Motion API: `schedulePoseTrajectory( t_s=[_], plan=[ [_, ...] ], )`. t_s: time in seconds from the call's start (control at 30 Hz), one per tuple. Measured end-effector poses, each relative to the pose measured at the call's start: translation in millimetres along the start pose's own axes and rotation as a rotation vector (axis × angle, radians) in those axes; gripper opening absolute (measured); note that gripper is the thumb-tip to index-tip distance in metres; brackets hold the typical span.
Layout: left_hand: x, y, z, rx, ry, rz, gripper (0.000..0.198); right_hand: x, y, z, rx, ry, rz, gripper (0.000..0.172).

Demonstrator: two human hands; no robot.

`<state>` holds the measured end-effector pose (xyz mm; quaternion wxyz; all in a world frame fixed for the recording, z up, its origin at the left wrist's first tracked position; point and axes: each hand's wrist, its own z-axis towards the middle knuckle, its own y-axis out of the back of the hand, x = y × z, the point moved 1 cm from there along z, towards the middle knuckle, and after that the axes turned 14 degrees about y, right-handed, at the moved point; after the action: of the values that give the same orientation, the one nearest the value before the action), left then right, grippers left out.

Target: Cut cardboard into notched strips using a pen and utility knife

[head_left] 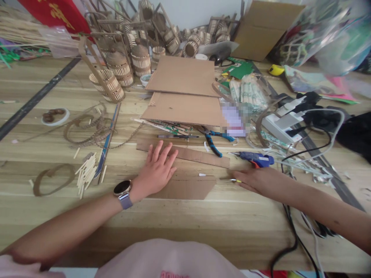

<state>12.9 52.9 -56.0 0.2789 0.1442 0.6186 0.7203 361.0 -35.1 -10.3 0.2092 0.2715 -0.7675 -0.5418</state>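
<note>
My left hand (156, 170) lies flat with its fingers spread, pressing on the cardboard. Under its palm is a brown cardboard piece (188, 188) with a slanted right end. Its fingertips reach over a long cardboard strip (199, 156) just behind. To the right, my right hand (257, 180) is closed around a utility knife (233, 180); a thin blade and a bit of yellow show beyond the fingers, the rest being hidden. The blade points left, toward the cardboard's right end. A small white scrap (202, 175) lies by the cardboard's back edge.
A blue glue gun (256, 158) lies just behind my right hand, with cables near the forearm. Farther back are pliers (213, 142), a pen (176, 136) and cardboard sheets (185, 77). Small sticks (87, 170) and a steel-blue ruler-like strip (107, 141) lie left; little slatted buckets (107, 85) stand behind.
</note>
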Motion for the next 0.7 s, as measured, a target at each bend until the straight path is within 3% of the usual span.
schedulePoseTrajectory(
  t_s=[0.17, 0.47, 0.7],
  plan=[
    [-1, 1.4, 0, -0.006, 0.011, -0.012, 0.051, 12, 24, 9, 0.056, -0.039, -0.031, 0.026],
    [0, 4.5, 1, -0.026, 0.059, -0.068, 0.047, 89, 61, 102, 0.096, 0.076, 0.003, 0.013],
    [-1, 5.3, 2, -0.018, 0.056, -0.086, 0.047, 99, 67, 115, 0.142, 0.138, -0.064, 0.010]
  ],
)
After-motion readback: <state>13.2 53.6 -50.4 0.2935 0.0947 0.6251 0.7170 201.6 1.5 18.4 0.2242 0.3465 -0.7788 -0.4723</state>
